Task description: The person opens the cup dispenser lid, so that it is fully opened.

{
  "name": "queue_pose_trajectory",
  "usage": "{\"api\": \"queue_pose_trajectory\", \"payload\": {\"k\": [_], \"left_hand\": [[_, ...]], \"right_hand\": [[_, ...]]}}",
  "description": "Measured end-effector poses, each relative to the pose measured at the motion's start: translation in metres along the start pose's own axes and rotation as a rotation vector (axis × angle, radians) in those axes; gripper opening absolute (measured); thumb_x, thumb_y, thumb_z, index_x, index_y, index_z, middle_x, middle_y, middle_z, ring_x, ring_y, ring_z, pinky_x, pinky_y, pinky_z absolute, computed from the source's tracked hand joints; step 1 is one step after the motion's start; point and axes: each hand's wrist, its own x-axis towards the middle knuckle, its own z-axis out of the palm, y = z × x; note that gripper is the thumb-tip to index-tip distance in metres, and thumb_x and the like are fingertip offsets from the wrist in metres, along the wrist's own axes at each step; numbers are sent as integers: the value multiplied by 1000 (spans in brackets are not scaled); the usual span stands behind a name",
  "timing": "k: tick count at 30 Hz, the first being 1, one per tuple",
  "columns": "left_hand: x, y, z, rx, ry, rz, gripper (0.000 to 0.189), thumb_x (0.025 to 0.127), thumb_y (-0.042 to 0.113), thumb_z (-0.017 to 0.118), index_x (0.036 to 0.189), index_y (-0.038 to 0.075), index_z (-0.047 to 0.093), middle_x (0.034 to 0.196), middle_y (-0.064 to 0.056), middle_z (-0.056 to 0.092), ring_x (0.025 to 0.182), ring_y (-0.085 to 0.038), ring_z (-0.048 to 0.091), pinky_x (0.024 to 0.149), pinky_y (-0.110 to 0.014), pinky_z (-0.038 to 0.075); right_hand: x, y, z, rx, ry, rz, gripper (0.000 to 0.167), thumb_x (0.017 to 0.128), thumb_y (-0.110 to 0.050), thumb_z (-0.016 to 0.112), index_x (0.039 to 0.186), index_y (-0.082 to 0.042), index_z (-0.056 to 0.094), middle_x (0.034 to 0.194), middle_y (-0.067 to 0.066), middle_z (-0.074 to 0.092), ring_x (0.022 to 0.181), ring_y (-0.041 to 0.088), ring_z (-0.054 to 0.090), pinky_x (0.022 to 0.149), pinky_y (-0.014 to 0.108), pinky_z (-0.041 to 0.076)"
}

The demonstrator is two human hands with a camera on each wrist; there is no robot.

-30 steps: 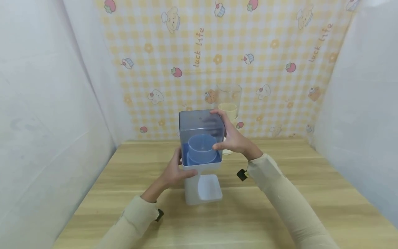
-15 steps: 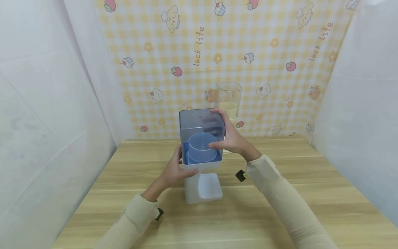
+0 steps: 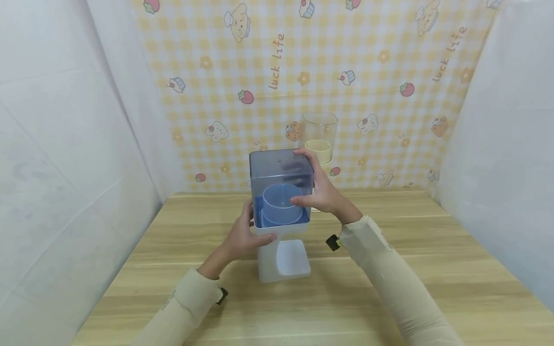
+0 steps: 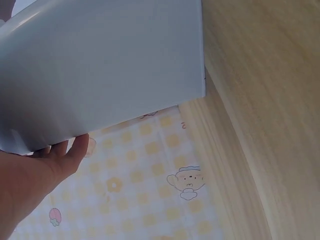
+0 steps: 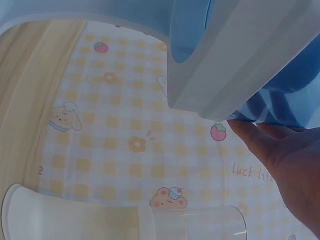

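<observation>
A pet feeder with a white body, a front tray and a smoky see-through tank stands in front of the person, seen in the head view. A blue round cup-like insert shows inside the tank. My left hand grips the white body from the left, thumb across the front below the tank's rim. My right hand holds the tank's right side, fingers at the top edge and thumb on the front. The left wrist view shows the body's plain white wall and the left fingers against it.
A second, cream feeder with a clear tank stands behind, partly hidden by the right hand. Its side appears in the right wrist view. A checked cloth hangs behind the wooden table, with white sheets either side.
My right thumb has slid slightly left across the tank's front. Both hands keep their hold, and the feeder stays in place while the head view tilts a little.
</observation>
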Motion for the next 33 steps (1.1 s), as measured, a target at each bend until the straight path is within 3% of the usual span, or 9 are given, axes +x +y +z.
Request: {"api": "queue_pose_trajectory", "payload": {"k": [5, 11, 18, 27, 33], "left_hand": [[1, -5, 1, 13, 17, 49, 97, 81, 38, 78, 152, 4, 21, 135, -20, 53, 117, -33, 55, 92, -49, 50], [2, -12, 4, -6, -3, 113, 96, 85, 37, 75, 155, 9, 14, 143, -19, 45, 124, -33, 52, 102, -52, 44], [3, -12, 7, 2, 1, 117, 94, 86, 46, 72, 154, 11, 16, 141, -19, 47, 121, -33, 55, 101, -51, 46], [3, -7, 8, 44, 9, 89, 94, 85, 49, 72, 152, 9, 19, 139, -19, 49, 120, -33, 56, 100, -52, 46], [3, -10, 8, 51, 13, 109, 95, 86, 54, 69, 153, 13, 17, 139, -19, 48, 120, -33, 56, 99, -53, 47]], "right_hand": [[2, 1, 2, 17, -4, -44, 109, 69, -69, 78, 146, -14, 23, 138, 14, 37, 124, 28, 42, 99, 55, 39], [4, 5, 3, -15, 25, -111, 109, 70, -70, 75, 144, -9, 24, 137, 12, 39, 124, 25, 41, 103, 52, 34], [3, 6, 1, -48, 25, -123, 107, 70, -71, 75, 144, -10, 26, 137, 11, 39, 126, 24, 38, 105, 55, 29], [2, 4, -4, 9, -1, -114, 109, 68, -61, 82, 142, -8, 24, 136, 13, 38, 120, 28, 45, 96, 51, 43], [2, 6, -2, -9, 3, -130, 110, 68, -66, 80, 142, -7, 23, 135, 12, 38, 122, 26, 42, 98, 50, 40]]}}
